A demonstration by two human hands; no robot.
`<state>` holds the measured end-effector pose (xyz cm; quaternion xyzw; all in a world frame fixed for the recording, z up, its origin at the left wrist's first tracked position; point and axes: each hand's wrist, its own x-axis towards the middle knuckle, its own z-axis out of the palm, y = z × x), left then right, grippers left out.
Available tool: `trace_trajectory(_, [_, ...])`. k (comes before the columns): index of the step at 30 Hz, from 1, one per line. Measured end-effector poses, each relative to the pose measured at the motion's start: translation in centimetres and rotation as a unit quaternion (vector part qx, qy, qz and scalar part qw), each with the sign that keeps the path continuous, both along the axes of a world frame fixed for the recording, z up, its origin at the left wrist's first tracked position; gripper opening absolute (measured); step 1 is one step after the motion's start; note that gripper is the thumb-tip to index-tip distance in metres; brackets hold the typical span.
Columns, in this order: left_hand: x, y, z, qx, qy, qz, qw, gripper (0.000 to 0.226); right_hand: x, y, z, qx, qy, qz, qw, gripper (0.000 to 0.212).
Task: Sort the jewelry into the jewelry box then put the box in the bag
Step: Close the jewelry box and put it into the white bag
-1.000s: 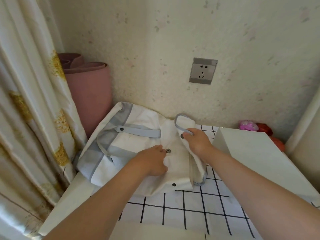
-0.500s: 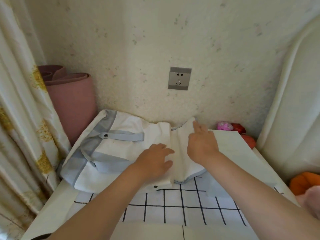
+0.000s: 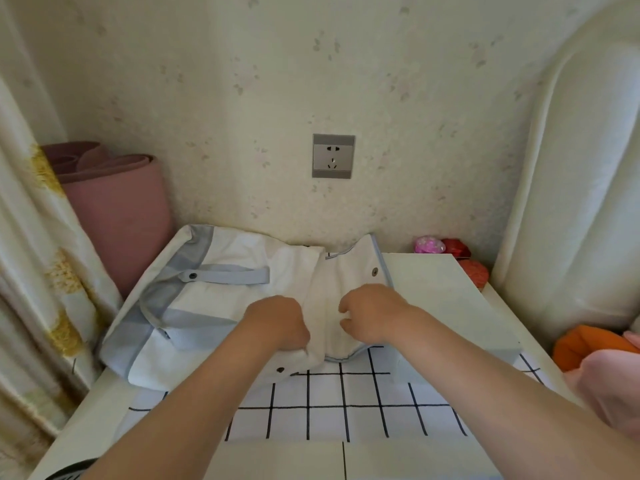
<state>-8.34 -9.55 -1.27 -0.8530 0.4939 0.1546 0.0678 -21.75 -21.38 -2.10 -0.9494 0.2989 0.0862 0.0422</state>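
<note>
On the bench [image 3: 90, 417], the left hand [image 3: 277, 323] grips the bag [image 3: 214, 299] by the cloth at its mouth and the right hand [image 3: 372, 313] apparently pinches the other lip, readying it for the box [image 3: 440, 299] lying just beside, which next needs that mouth held wide.

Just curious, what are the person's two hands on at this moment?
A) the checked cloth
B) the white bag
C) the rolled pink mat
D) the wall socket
B: the left hand and the right hand both touch the white bag, near its middle.
</note>
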Motion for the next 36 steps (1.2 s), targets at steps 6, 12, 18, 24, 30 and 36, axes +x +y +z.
trace_trajectory(6, [-1.7, -0.5, 0.5, -0.201, 0.073, -0.031, 0.976, 0.043, -2.9, -1.9, 2.4, -0.026, -0.187, -0.011, 0.982, 0.036])
trace_trajectory(12, [-9.3, -3.6, 1.4, -0.388, 0.286, -0.039, 0.875, 0.018, -10.6, -5.4, 2.0, -0.026, -0.182, -0.171, 0.968, 0.054])
trace_trajectory(18, [-12.8, -5.0, 0.9, -0.345, 0.214, 0.005, 0.914, 0.024, -15.0, -6.4, 0.5, 0.069, -0.19, -0.271, 0.941, 0.068])
trace_trajectory(24, [-14.2, -3.5, 0.9, -0.278, 0.121, 0.025, 0.953, 0.018, -15.8, -5.4, 0.3, 0.104, -0.183, -0.233, 0.949, 0.079])
trace_trajectory(30, [-14.7, -3.0, 0.8, -0.274, 0.161, 0.109, 0.942, 0.035, -16.3, -4.8, -0.1, 0.15, -0.24, -0.269, 0.921, 0.109])
trace_trajectory(36, [-15.9, -2.4, -0.1, -0.24, 0.295, 0.076, 0.922, 0.055, -17.2, -4.1, -0.5, 0.191, -0.285, -0.283, 0.895, 0.112])
